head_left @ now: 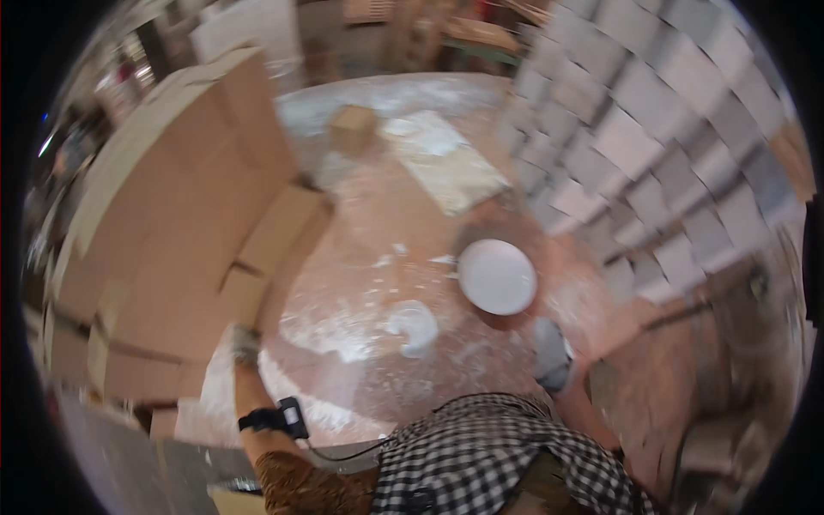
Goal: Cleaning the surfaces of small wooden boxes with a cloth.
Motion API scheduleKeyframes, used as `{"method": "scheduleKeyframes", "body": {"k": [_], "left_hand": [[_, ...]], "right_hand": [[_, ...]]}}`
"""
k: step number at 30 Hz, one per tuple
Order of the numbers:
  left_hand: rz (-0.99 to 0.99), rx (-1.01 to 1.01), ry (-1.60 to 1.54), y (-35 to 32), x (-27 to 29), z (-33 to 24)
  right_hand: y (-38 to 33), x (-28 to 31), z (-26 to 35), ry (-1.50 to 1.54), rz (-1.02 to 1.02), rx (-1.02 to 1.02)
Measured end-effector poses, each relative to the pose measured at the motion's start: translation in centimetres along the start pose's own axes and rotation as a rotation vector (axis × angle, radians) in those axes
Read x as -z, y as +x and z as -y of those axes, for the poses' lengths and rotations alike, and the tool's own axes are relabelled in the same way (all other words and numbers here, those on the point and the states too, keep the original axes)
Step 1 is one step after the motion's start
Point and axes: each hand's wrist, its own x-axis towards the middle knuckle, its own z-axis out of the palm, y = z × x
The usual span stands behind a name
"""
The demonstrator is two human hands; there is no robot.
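Observation:
My left hand (245, 343), in a pale glove, is low against the near end of a row of brown blocks (245, 292). Motion blur smears its fingers, so I cannot make out whether it grips anything. My right hand (552, 354) wears a grey glove and hovers or rests at the right side of the work surface (369, 249); its fingers are blurred too. Just beyond that hand is a round white bowl or dish (498, 276). To its left, a white wet-looking patch (416, 328) lies on the pinkish surface, with white smears around it.
On the left rises a tall brown slab-like stack (172, 223). Pale grey and pinkish blocks (635, 137) are stacked high on the right. Farther back lie a small brown block (352, 129) and a white-dusted flat board (451, 167). A cable (348, 455) runs from my left wrist device.

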Motion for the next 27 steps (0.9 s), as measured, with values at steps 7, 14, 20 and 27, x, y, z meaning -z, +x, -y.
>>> {"method": "scheduleKeyframes", "body": {"k": [7,14,20,27], "left_hand": [[-0.051,0.087,-0.067,3.4,-4.5,1.7],[-0.289,-0.074,0.002,-5.6,-10.1,-4.7],[-0.060,-0.088,0.057,-18.9,-19.6,-10.1],[0.530,-0.077,0.103,-23.9,-33.3,-12.9]], "right_hand": [[-0.1,0.5,0.7,-0.089,-0.005,0.001],[0.4,1.5,0.4,-0.164,0.143,-0.146],[1.5,-1.2,-0.8,-0.170,0.151,-0.139],[1.8,-9.7,0.0,-0.723,0.456,0.129]]}}
